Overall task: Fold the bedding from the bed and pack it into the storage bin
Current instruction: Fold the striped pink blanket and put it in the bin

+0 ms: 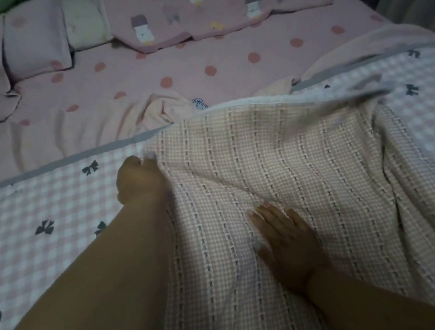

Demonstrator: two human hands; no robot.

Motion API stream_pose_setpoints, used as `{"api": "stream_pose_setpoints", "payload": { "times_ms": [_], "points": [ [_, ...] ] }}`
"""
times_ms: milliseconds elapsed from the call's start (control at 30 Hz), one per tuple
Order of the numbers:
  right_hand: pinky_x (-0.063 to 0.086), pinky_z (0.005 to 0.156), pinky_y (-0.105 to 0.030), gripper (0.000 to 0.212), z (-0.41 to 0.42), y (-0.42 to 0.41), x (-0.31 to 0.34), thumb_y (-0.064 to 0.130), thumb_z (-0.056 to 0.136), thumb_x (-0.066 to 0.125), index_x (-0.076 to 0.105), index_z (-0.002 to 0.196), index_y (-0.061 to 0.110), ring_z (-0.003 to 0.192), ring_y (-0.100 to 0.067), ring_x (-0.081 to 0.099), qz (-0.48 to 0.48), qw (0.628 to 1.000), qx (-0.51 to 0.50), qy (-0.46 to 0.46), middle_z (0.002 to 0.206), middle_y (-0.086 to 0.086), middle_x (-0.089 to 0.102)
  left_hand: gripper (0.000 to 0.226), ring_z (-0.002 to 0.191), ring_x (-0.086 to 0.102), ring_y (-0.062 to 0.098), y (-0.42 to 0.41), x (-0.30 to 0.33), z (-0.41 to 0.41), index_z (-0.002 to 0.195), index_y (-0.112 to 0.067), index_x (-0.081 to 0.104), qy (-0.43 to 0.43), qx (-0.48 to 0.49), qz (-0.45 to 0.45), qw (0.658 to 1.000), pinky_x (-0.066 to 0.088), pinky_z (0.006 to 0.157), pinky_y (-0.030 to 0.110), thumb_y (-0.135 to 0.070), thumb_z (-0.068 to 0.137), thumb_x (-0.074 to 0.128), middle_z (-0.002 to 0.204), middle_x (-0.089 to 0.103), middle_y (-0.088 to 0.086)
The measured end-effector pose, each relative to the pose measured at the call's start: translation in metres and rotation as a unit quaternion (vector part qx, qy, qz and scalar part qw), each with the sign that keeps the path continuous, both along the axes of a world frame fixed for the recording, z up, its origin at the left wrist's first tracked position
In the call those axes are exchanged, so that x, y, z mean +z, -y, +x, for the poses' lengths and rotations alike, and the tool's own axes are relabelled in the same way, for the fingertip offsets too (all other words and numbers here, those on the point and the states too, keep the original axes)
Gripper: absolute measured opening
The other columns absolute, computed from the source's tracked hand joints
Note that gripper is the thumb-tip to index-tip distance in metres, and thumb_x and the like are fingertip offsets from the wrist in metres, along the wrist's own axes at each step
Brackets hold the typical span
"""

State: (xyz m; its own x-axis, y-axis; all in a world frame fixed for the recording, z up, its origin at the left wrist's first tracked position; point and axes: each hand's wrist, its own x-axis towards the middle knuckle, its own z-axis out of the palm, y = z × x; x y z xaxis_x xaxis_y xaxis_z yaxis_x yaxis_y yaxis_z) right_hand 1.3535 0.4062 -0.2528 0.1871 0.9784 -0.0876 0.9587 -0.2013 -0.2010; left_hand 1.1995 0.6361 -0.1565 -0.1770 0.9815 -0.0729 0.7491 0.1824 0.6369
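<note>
Bedding covers the whole bed: a pink small-checked woven blanket with dark striped rows lies rumpled over a pale gingham quilt printed with dark bows. The left hand grips the blanket's upper left corner, fingers curled round it. The right hand presses flat on its middle, fingers straight. Beyond, a pink sheet with red dots and pink pillows.
</note>
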Motion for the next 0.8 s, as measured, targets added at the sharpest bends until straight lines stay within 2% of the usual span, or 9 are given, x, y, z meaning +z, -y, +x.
{"api": "stream_pose_setpoints", "payload": {
  "times_ms": [33, 100, 200, 233, 300, 433, 667, 733, 800],
  "points": [
    [0.016, 0.112, -0.039, 0.06, 0.001, 0.0, 0.0, 0.054, 0.095, 0.017, 0.031, 0.146, 0.027, 0.141, -0.012, 0.03, 0.003, 1.0, 0.0, 0.002, 0.15, 0.006, 0.038, 0.033, 0.103, 0.056, 0.038, 0.002, -0.003, 0.002, 0.095, -0.006, 0.056, -0.036, 0.01, 0.003, 0.999, 0.04, 0.089, 0.043, -0.038, 0.097, 0.045, 0.108, 0.062, 0.018],
    [0.016, 0.112, -0.038, 0.06, 0.0, -0.002, 0.001, 0.054, 0.095, 0.016, 0.033, 0.146, 0.026, 0.14, -0.013, 0.033, 0.005, 1.0, 0.002, 0.006, 0.149, 0.005, 0.04, 0.032, 0.114, 0.049, 0.037, 0.015, -0.005, 0.015, 0.114, -0.007, 0.056, -0.139, 0.002, 0.077, 0.987, 0.036, 0.093, 0.045, -0.031, 0.094, 0.05, 0.122, 0.055, 0.018],
    [0.017, 0.112, -0.04, 0.059, 0.002, -0.002, 0.0, 0.051, 0.093, 0.026, 0.033, 0.146, 0.025, 0.14, -0.014, 0.033, 0.013, 1.0, 0.009, 0.011, 0.149, 0.004, 0.039, 0.04, 0.121, 0.048, 0.037, 0.06, -0.008, 0.033, 0.123, -0.006, 0.055, -0.182, -0.155, 0.242, 0.941, 0.033, 0.1, 0.048, -0.018, 0.086, 0.059, 0.131, 0.053, 0.018],
    [0.017, 0.111, -0.04, 0.059, 0.002, -0.002, 0.0, 0.05, 0.093, 0.028, 0.033, 0.146, 0.024, 0.14, -0.015, 0.033, 0.017, 1.0, 0.011, 0.012, 0.149, 0.003, 0.039, 0.041, 0.125, 0.046, 0.037, 0.084, -0.014, 0.034, 0.125, -0.006, 0.055, -0.182, -0.22, 0.256, 0.924, 0.03, 0.105, 0.05, -0.017, 0.086, 0.058, 0.134, 0.052, 0.018],
    [0.019, 0.111, -0.041, 0.058, 0.002, -0.001, 0.0, 0.049, 0.094, 0.026, 0.035, 0.145, 0.023, 0.139, -0.015, 0.035, 0.02, 1.0, 0.012, 0.02, 0.149, 0.002, 0.04, 0.047, 0.134, 0.041, 0.033, 0.141, -0.03, 0.024, 0.132, -0.01, 0.053, -0.186, -0.303, 0.207, 0.911, 0.022, 0.112, 0.051, -0.023, 0.086, 0.051, 0.141, 0.049, 0.015],
    [0.018, 0.112, -0.039, 0.061, 0.001, -0.001, 0.003, 0.051, 0.097, 0.012, 0.038, 0.144, 0.022, 0.138, -0.015, 0.037, 0.021, 1.0, 0.001, 0.015, 0.147, 0.002, 0.042, 0.058, 0.141, 0.032, 0.027, 0.216, -0.062, -0.019, 0.141, -0.02, 0.045, -0.241, -0.347, 0.066, 0.904, 0.017, 0.112, 0.051, -0.044, 0.089, 0.04, 0.148, 0.042, 0.009],
    [0.012, 0.113, -0.038, 0.067, 0.001, -0.003, 0.002, 0.056, 0.095, 0.003, 0.032, 0.147, 0.025, 0.139, -0.015, 0.035, 0.002, 1.0, -0.002, 0.011, 0.15, 0.003, 0.039, 0.063, 0.143, 0.028, 0.023, 0.218, -0.086, -0.025, 0.147, -0.016, 0.036, -0.242, -0.327, 0.043, 0.913, 0.018, 0.114, 0.052, -0.046, 0.092, 0.031, 0.151, 0.037, 0.007],
    [0.004, 0.115, -0.036, 0.073, 0.001, -0.004, 0.005, 0.062, 0.091, -0.004, 0.024, 0.149, 0.028, 0.143, -0.013, 0.026, -0.002, 1.0, 0.009, -0.003, 0.154, 0.004, 0.03, 0.063, 0.143, 0.029, 0.023, 0.217, -0.09, -0.025, 0.147, -0.016, 0.037, -0.242, -0.32, 0.05, 0.915, 0.017, 0.114, 0.052, -0.047, 0.092, 0.031, 0.151, 0.038, 0.007],
    [-0.006, 0.116, -0.034, 0.07, 0.002, -0.006, 0.01, 0.063, 0.09, -0.001, 0.01, 0.151, 0.031, 0.147, -0.009, 0.007, -0.022, 0.999, 0.013, -0.039, 0.159, 0.008, 0.011, 0.063, 0.142, 0.031, 0.024, 0.214, -0.093, -0.025, 0.147, -0.018, 0.036, -0.243, -0.303, 0.065, 0.919, 0.016, 0.115, 0.05, -0.048, 0.093, 0.029, 0.151, 0.038, 0.007]
  ]
}}
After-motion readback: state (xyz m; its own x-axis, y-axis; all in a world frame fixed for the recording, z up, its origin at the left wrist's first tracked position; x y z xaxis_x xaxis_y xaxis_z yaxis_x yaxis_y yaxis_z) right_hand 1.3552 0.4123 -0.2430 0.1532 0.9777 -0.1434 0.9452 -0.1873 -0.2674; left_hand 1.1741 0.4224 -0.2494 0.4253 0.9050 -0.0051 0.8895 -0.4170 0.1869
